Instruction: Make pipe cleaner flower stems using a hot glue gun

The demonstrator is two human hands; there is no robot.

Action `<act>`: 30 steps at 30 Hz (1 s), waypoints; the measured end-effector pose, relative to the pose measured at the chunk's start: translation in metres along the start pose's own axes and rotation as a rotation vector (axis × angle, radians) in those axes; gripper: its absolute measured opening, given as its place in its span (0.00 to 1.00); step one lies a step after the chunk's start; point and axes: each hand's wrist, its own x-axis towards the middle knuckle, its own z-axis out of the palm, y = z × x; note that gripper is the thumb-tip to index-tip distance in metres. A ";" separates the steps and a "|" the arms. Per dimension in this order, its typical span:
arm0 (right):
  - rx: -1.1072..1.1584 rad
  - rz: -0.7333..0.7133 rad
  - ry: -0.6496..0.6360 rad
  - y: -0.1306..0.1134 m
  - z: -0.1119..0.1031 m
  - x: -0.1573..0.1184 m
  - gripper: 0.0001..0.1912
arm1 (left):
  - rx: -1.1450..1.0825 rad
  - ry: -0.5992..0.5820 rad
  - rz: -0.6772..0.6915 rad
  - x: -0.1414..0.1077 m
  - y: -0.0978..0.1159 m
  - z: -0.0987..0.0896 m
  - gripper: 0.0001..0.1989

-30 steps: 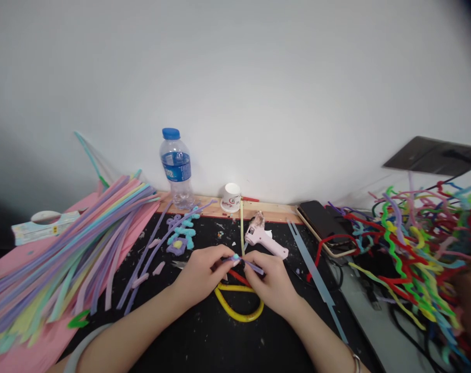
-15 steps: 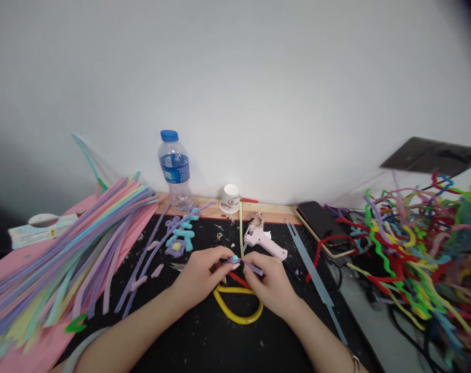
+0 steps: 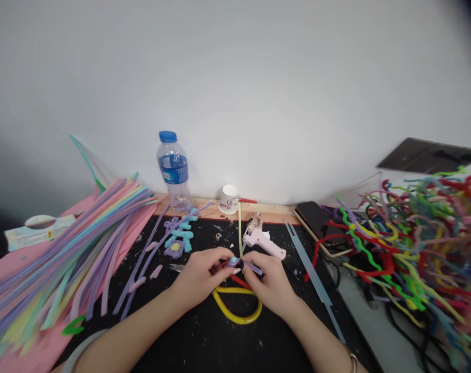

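A small purple piece is sitting between the fingertips, just above the black mat. The left hand is pinching its bunched end, where a turquoise spot is showing; the right hand is gripping the other side, with a straight purple end poking out across its fingers. The piece is looking only partly shaped: the bunched end seems formed, while the straight end seems to be waiting unworked. Finer detail is hiding behind the fingers.

Below the hands, a smooth, glossy yellow loop is lying on the mat. Beyond them, a pale pink glue gun with a browned, crusty nozzle is resting on its side. To the left, a fuzzy turquoise figure and a soft purple flower with a yellow centre are lying together, looking already made up, beside long purple stems that are staying straight.

Farther out, a bundle of pastel stems is fanning over pink sheeting, a clear plastic bottle and a paper cup are standing by the wall, and a crinkled, many-coloured tangle is sprawling at right.
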 end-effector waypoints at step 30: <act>0.009 -0.039 -0.001 -0.003 0.001 0.001 0.08 | -0.032 0.001 0.025 -0.002 0.007 -0.002 0.07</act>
